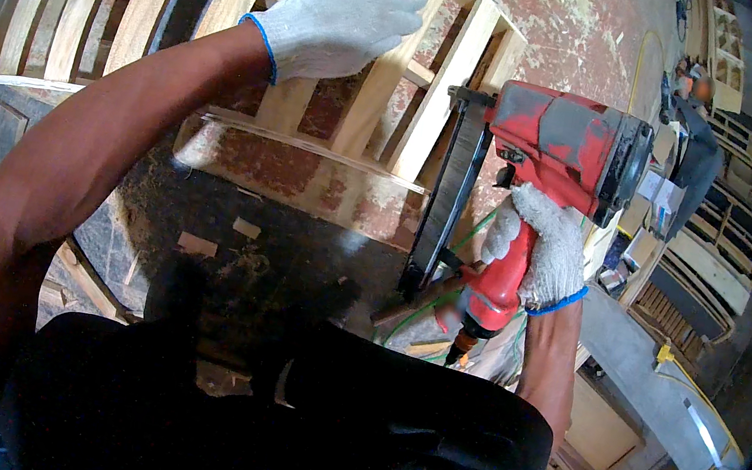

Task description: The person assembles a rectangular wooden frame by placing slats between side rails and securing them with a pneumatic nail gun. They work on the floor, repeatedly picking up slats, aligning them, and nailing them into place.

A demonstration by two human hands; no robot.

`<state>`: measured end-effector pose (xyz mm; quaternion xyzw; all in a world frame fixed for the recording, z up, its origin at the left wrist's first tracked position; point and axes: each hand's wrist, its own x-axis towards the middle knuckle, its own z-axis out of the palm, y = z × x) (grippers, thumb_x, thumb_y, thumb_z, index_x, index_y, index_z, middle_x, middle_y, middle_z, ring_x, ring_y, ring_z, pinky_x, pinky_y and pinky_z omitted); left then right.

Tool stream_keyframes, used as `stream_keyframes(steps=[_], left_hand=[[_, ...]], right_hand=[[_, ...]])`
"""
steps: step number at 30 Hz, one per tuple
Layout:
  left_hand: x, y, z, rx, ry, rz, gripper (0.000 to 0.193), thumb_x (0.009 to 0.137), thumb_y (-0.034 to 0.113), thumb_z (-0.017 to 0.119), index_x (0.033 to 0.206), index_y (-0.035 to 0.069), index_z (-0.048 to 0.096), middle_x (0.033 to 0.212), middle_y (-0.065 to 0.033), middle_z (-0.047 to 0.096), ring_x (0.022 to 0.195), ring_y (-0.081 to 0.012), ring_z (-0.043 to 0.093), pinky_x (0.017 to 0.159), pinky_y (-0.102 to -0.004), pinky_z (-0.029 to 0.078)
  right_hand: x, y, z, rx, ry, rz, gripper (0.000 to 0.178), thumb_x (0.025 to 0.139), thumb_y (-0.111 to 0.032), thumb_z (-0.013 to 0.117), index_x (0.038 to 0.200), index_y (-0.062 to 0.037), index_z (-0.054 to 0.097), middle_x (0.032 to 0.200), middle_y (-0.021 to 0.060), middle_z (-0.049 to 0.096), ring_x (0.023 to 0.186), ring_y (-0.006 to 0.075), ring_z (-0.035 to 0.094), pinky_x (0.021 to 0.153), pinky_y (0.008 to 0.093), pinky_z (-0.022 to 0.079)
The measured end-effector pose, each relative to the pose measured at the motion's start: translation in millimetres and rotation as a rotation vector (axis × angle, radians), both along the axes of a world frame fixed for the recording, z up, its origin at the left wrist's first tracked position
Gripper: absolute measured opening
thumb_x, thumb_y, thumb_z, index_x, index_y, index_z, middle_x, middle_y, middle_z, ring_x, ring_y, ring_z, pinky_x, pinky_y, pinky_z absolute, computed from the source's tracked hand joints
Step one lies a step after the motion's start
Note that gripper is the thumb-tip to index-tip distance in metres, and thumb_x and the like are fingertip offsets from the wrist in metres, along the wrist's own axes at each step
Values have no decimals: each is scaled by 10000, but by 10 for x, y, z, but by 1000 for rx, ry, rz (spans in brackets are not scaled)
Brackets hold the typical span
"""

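Note:
My right hand (pixel 550 251), in a white knit glove with a blue cuff, is wrapped round the handle of a red and grey nail gun (pixel 555 140). The gun's long black magazine (pixel 450 193) slants down beside the end of a slatted wooden pallet (pixel 149 7). Over the pallet's slats is my left hand (pixel 334 26), gloved alike, fingers stretched out and holding nothing. Whether that palm touches the wood I cannot tell. At the base of the gun's handle is an air hose fitting (pixel 465 344).
Wood scraps (pixel 198 244) and sawdust litter the dark floor before my legs. A green hose (pixel 396 328) runs under the gun. At the right, a person (pixel 695 151) is near stacked wooden frames (pixel 722 228). A yellow cord (pixel 666 356) lies along a grey surface.

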<state>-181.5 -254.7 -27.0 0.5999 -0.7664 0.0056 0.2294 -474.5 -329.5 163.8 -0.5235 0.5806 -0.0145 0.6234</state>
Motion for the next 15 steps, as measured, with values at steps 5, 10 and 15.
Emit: stream_keyframes(steps=[5,10,15], left_hand=[[47,-24,31,26,-113,-61,260,923,155,567,1149,51,643,1340,-145,626,1104,-356,627,968,-488,481],[247,189,248,-22,101,19,270,907,160,580,1138,56,672,1118,-163,689,1059,-379,647,948,-506,489],[1799,1613,787,-97,81,722,306,946,218,631,1198,49,667,1042,-210,710,997,-403,667,880,-473,526]], right_hand=[[50,-17,-41,-166,112,203,336,987,-219,621,728,-4,633,596,142,612,512,243,601,521,372,507],[-68,-65,-74,-235,185,297,321,1013,-254,568,836,-10,679,612,133,639,522,256,615,560,389,541],[21,91,1,-38,89,-65,408,1009,-246,574,661,-33,595,529,133,556,438,262,563,468,369,502]])
